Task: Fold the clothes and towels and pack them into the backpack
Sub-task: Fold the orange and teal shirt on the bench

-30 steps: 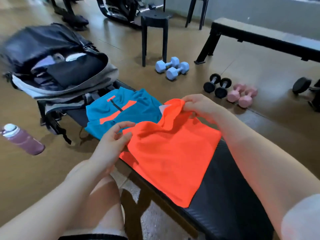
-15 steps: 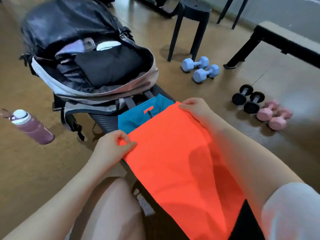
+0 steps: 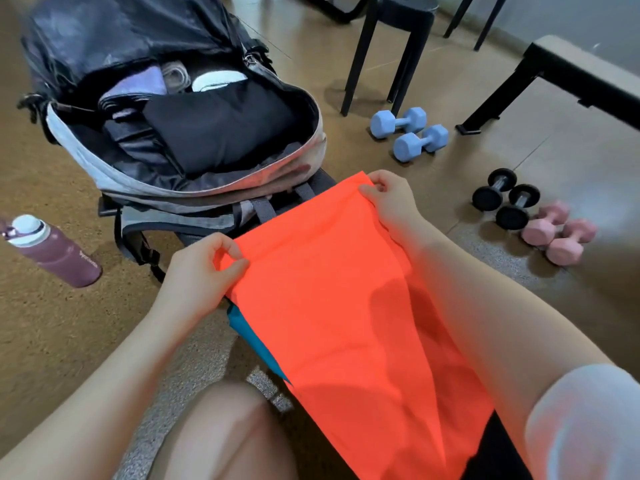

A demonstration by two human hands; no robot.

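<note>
Orange garment (image 3: 346, 306) held at bench end, near open backpack (image 3: 194, 181).
Left hand (image 3: 201, 275) and right hand (image 3: 391, 202) each pinch a top corner.

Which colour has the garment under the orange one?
Teal blue garment, peeking out at the orange garment's left edge; head view.

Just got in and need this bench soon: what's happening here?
A person is packing gym clothes. Their left hand and right hand each pinch a top corner of an orange garment, spread over a blue one on the bench. The open backpack beyond already holds folded items.
</note>
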